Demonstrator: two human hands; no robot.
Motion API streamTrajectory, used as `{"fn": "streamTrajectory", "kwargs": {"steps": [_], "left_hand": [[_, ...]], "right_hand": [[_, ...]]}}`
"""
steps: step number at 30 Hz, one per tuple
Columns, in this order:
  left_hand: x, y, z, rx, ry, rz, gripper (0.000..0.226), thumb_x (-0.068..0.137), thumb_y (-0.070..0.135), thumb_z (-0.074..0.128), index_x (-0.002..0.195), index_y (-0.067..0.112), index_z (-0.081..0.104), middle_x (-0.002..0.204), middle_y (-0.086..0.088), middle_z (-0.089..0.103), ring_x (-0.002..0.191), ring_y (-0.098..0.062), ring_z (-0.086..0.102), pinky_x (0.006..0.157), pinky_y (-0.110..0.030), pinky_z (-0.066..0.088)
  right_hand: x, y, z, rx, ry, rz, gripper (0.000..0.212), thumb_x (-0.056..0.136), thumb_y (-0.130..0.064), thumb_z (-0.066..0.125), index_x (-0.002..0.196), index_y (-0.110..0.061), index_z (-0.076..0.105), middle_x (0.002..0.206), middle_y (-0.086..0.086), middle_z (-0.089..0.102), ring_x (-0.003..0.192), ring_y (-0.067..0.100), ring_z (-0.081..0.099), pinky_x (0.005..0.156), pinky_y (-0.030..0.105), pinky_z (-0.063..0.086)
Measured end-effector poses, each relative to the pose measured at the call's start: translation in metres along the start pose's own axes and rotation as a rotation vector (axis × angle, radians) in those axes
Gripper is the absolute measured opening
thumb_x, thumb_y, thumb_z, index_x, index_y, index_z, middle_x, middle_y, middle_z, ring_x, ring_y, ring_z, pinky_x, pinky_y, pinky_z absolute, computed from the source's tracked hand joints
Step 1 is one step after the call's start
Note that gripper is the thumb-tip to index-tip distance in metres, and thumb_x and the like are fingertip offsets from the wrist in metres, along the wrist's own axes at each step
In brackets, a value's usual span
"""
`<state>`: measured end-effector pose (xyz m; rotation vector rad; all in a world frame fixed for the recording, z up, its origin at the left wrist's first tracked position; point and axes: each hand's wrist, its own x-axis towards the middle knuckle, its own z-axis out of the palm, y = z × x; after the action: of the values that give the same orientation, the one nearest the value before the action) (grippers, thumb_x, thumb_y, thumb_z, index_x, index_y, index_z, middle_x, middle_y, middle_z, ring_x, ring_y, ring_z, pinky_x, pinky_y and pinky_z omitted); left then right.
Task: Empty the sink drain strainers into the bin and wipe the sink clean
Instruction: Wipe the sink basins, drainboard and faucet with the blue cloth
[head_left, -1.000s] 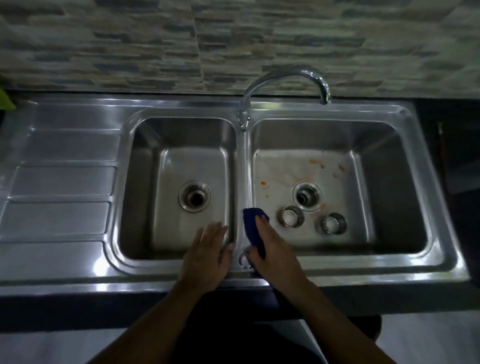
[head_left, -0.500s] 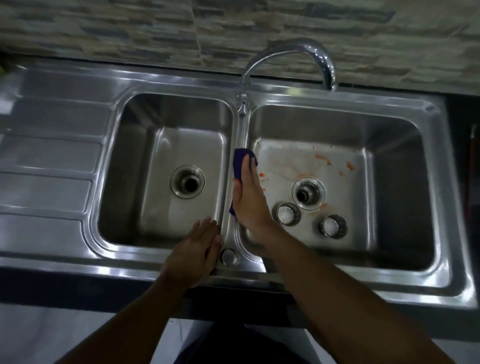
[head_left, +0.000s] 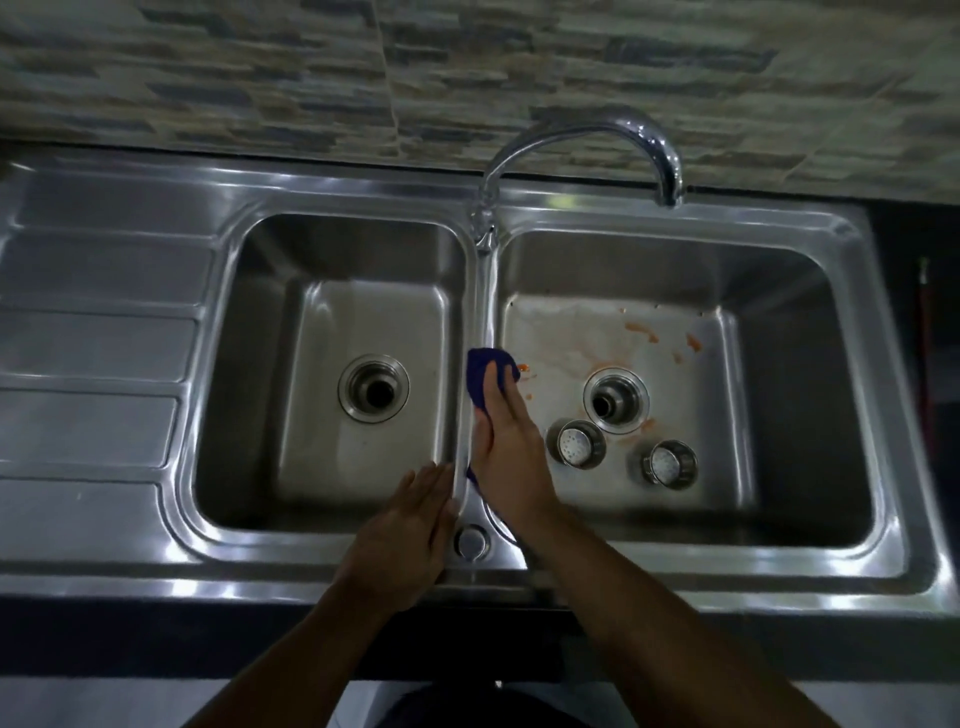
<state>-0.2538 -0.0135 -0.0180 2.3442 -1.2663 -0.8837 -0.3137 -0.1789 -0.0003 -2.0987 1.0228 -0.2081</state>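
Stainless steel double-bowl sink (head_left: 675, 566), seen from above; ribbed steel drainboard (head_left: 93, 364) on its left side

Right hand (head_left: 506, 447): lies along the narrow steel divider (head_left: 480, 301) between the bowls, toward its near end. Fingers straight and close together, pressing a dark blue cloth (head_left: 480, 371) flat against the divider and the inner edge of the right bowl. Cloth shows past the fingertips and again under the heel of the palm

Left hand (head_left: 402, 535): flat, fingers straight and together, holding nothing. Rests on the front rim at the near right corner of the left bowl, fingertips just beside the divider

Two small round perforated steel strainers (head_left: 575, 444) (head_left: 669, 463): on the floor of the right bowl, just in front of its open drain hole (head_left: 615, 400), slightly apart from each other

Left bowl drain hole (head_left: 373, 387): also open

Orange smears (head_left: 641, 330): on the right bowl floor, behind and around the drain, some just beside the cloth

Curved chrome tap (head_left: 582, 132): rises behind the divider, spout over the right bowl's back rim

Round steel cap (head_left: 471, 541): on the front rim, between the wrists

Grey-brown stone-pattern tile wall (head_left: 260, 78) behind
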Motion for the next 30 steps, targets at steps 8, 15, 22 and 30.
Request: {"fn": "streamTrajectory", "kwargs": {"steps": [8,15,22,30], "left_hand": [[0.063,0.015,-0.040,-0.226,0.113,-0.143,0.056,0.107,0.041,0.026,0.160,0.026,0.016,0.168,0.006,0.016,0.153,-0.006,0.008,0.123,-0.029,0.012],[0.153,0.064,-0.049,-0.290,0.321,-0.056,0.060,0.107,0.039,0.021,0.161,0.019,0.005,0.170,0.003,0.001,0.155,-0.007,-0.004,0.125,-0.026,-0.001],[0.176,0.074,-0.026,0.203,0.348,0.087,0.066,0.102,0.014,0.045,0.159,0.007,0.014,0.168,-0.013,0.007,0.157,-0.026,-0.001,0.129,-0.046,0.002],[0.175,0.081,-0.027,0.256,0.386,0.118,0.061,0.096,0.007,0.044,0.155,-0.001,0.028,0.164,-0.021,0.021,0.155,-0.033,0.015,0.126,-0.052,0.017]], "right_hand": [[0.133,-0.007,-0.020,-0.010,-0.010,-0.072,0.061,0.103,-0.004,0.042,0.158,-0.021,0.024,0.169,0.009,0.003,0.139,0.032,0.044,0.091,0.020,0.039],[0.158,0.018,-0.043,-0.388,-0.005,-0.297,0.091,0.079,0.022,0.054,0.158,-0.015,0.025,0.168,0.009,-0.007,0.154,0.036,-0.008,0.115,0.051,0.039],[0.206,0.033,-0.083,-0.800,-0.017,-0.581,0.065,0.094,0.003,0.038,0.157,-0.009,0.026,0.168,0.011,0.002,0.154,0.041,0.000,0.124,0.051,0.005],[0.206,0.080,-0.130,-0.842,0.111,-0.458,0.075,0.080,0.003,0.043,0.154,-0.010,0.033,0.164,0.016,0.022,0.147,0.046,0.027,0.112,0.056,0.037]]}}
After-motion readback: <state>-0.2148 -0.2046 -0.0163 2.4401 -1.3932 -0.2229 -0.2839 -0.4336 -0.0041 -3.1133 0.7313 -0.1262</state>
